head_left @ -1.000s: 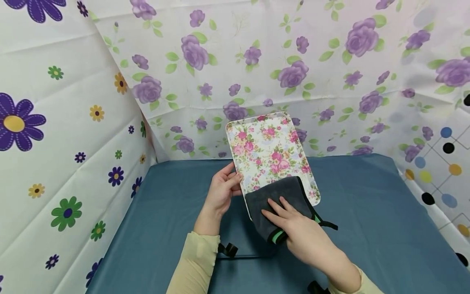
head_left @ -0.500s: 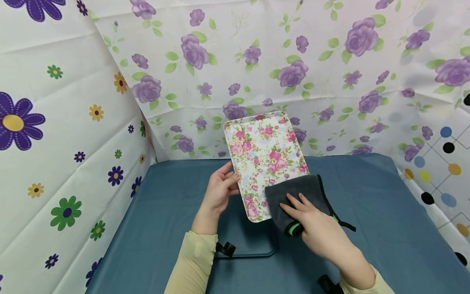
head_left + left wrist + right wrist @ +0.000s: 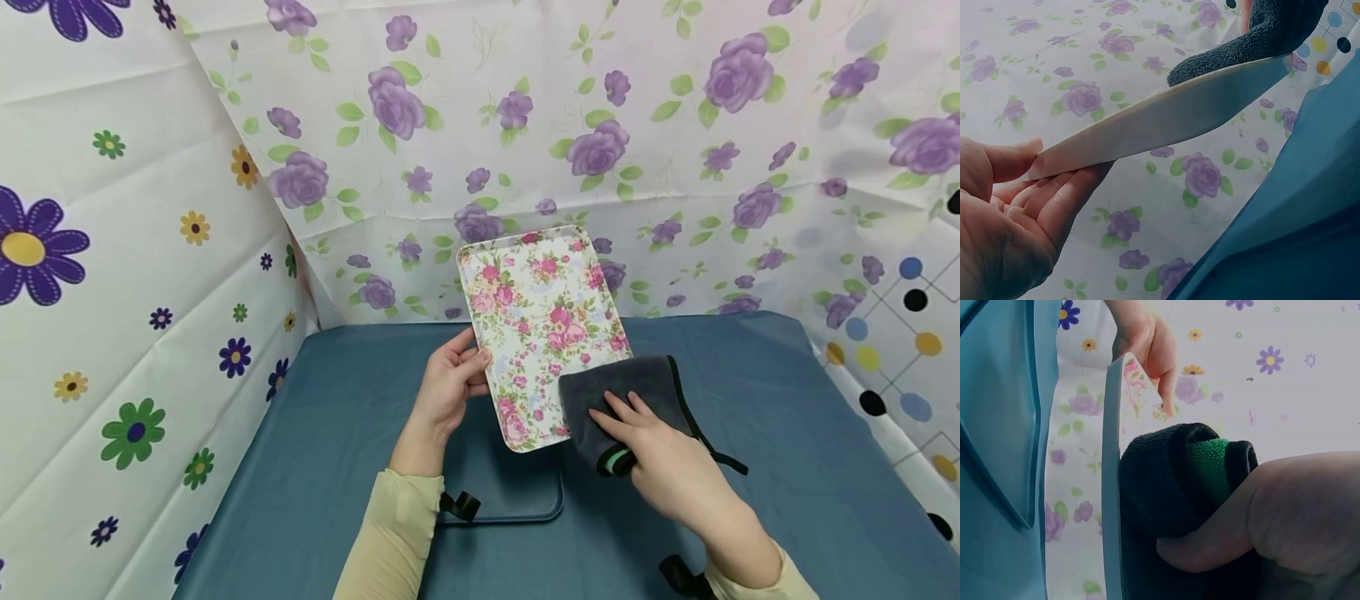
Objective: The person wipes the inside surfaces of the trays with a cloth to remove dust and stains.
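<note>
A rectangular tray (image 3: pixel 540 325) with a pink rose print is held up, tilted, above the table. My left hand (image 3: pixel 447 379) grips its left edge, thumb on the printed face and fingers underneath; the left wrist view shows that pinch and the tray's pale underside (image 3: pixel 1147 122). Over the tray's lower right corner lies a folded dark grey cloth (image 3: pixel 600 392) with black edging, a strap and a green inner side (image 3: pixel 1210 464). My right hand (image 3: pixel 660 450) holds this cloth, fingers spread on top and thumb (image 3: pixel 1204 550) at its folded edge. The covered corner is hidden.
A blue table cover (image 3: pixel 337 417) spreads below. On it sits a blue rounded rim (image 3: pixel 517 520), partly hidden by the left arm and the tray. Flower-patterned sheets (image 3: pixel 525 117) hang behind and at the left, with a dotted sheet (image 3: pixel 900 350) at the right.
My right hand and the cloth have slid right across the lower part of the tray, baring its lower left corner. The left hand and tray have shifted only slightly left.
</note>
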`<state>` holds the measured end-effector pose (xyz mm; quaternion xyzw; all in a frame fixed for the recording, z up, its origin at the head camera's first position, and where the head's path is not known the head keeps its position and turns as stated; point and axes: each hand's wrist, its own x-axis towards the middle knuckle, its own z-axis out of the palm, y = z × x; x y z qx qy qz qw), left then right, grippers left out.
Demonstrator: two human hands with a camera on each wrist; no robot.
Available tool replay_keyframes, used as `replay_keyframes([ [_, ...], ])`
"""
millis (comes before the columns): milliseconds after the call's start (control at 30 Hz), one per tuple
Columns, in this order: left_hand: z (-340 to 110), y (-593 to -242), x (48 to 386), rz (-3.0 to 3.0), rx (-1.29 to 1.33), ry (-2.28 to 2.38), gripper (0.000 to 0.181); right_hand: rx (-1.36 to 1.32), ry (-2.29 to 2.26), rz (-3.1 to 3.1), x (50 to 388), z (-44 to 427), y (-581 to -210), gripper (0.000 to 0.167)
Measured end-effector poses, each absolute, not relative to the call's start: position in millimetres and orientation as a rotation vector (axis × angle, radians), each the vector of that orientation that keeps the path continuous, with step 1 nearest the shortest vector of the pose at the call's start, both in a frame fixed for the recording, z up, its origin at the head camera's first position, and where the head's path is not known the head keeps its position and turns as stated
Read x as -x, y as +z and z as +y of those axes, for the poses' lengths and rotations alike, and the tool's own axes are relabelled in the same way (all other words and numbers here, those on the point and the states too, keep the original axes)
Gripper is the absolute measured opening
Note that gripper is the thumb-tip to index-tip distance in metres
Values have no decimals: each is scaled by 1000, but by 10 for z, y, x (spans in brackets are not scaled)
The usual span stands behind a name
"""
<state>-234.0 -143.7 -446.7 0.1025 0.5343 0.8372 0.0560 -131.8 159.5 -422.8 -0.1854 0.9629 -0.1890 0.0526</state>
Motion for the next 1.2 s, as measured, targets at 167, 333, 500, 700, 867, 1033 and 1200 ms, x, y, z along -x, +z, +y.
replay_keyframes([
  [167,-1438,-4482,2342,1632,-309,2528,55,555,-600,2957,1326,1647,-4203,81],
  [333,-1424,-4527,2344,1645,-298,2481,53,536,-820,3040,1370,1833,-4091,84],
  [500,-1353,-4614,2330,1637,-248,2400,55,373,-1044,3182,1477,2189,-3946,93],
  [700,-1173,-4787,2295,1601,-157,2310,53,91,-1074,3236,1615,2595,-3895,87],
  [867,-958,-4950,2277,1586,-110,2237,50,-26,-1026,3242,1667,2864,-3889,82],
  [1033,-771,-5112,2240,1575,-35,2171,57,-87,-984,3225,1696,2986,-3914,77],
  [1200,-605,-5232,2227,1605,-3,2115,61,-74,-972,3218,1699,3009,-3972,76],
])
